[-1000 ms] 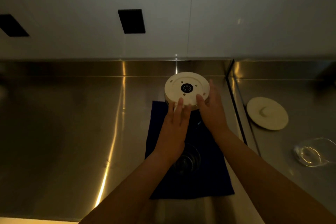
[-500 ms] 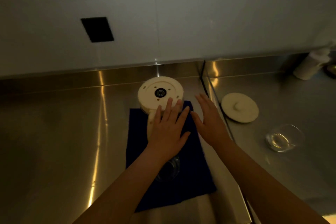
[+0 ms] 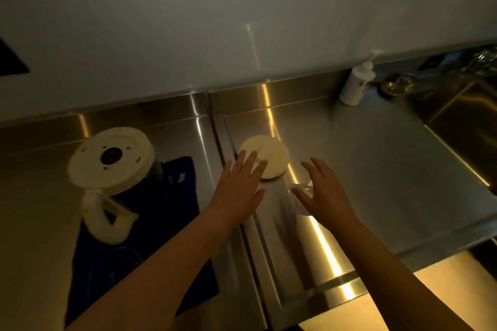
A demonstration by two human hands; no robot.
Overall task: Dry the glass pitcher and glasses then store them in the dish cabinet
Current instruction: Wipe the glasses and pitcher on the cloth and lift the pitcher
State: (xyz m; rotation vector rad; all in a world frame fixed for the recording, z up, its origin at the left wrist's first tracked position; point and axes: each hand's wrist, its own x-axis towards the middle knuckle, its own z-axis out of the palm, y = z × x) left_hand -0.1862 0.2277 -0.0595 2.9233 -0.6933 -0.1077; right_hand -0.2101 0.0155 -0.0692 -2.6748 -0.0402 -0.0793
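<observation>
I count one pitcher (image 3: 110, 166), standing upside down on the one dark blue cloth (image 3: 139, 244) toward the left end of the steel surface (image 3: 363, 158), its white base up and its white handle pointing at the near edge. One glass (image 3: 115, 269) shows faintly on the cloth's near part; a second glass (image 3: 302, 189) sits on the right half of the surface, mostly hidden behind my right hand (image 3: 326, 195), whose fingers are spread and apart, gripping nothing. My left hand (image 3: 238, 191) is flat, fingers straight, their tips over the near edge of the one white lid (image 3: 269, 157); I cannot tell whether they touch it. One soap bottle (image 3: 357, 83) stands at the back edge, beside the sink (image 3: 462, 121) in the right corner.
</observation>
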